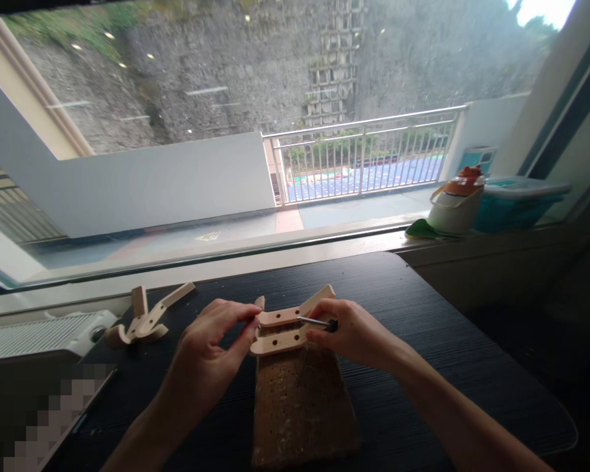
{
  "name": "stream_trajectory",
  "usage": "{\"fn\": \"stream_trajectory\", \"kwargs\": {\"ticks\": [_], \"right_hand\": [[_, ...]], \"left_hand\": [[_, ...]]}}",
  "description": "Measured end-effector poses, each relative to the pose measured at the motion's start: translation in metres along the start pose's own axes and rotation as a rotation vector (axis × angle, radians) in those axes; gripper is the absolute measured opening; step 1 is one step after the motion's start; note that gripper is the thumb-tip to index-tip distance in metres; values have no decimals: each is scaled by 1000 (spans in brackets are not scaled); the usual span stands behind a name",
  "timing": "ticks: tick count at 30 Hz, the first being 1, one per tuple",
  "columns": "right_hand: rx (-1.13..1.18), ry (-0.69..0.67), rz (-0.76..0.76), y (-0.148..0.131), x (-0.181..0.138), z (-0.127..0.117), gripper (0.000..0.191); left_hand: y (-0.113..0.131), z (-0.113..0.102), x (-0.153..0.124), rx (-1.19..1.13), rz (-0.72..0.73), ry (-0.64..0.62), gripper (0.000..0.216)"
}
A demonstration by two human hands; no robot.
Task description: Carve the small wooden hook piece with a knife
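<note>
Two pale, bent wooden pieces with drilled holes lie across the far end of a worn wooden board. My left hand (209, 344) is closed in a pinch at the left end of the farther wooden piece (288, 316). The nearer wooden piece (278, 343) lies just in front of it. My right hand (358, 331) is closed around a slim metal tool (314, 322) with a dark end, which looks like a small screwdriver. The tool points left, its tip by a hole in the farther piece. My right fingers hide part of both pieces' right ends.
The scuffed board (299, 406) lies on a dark table (398, 380). Several joined wooden parts (145, 321) sit at the table's left, near a white radiator (44, 334). On the sill stand a bottle with an orange lid (456, 203) and a teal bin (514, 206), against the window.
</note>
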State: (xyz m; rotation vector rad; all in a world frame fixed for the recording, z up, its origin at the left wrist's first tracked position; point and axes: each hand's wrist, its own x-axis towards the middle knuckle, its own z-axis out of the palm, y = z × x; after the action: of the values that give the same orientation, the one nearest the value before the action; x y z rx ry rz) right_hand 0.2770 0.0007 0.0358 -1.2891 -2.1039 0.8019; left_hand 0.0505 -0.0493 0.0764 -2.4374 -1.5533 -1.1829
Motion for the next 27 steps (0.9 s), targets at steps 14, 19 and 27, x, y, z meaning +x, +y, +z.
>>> {"fn": "stream_trajectory", "kwargs": {"ticks": [14, 19, 27], "right_hand": [[-33, 16, 33, -6, -2, -4, 23], [-36, 17, 36, -6, -2, -4, 23], [-40, 22, 6, -2, -1, 0, 23]], "left_hand": [[-1, 29, -12, 252, 237, -88, 12], [0, 32, -13, 252, 224, -111, 12], [3, 32, -9, 280, 182, -149, 14]]}}
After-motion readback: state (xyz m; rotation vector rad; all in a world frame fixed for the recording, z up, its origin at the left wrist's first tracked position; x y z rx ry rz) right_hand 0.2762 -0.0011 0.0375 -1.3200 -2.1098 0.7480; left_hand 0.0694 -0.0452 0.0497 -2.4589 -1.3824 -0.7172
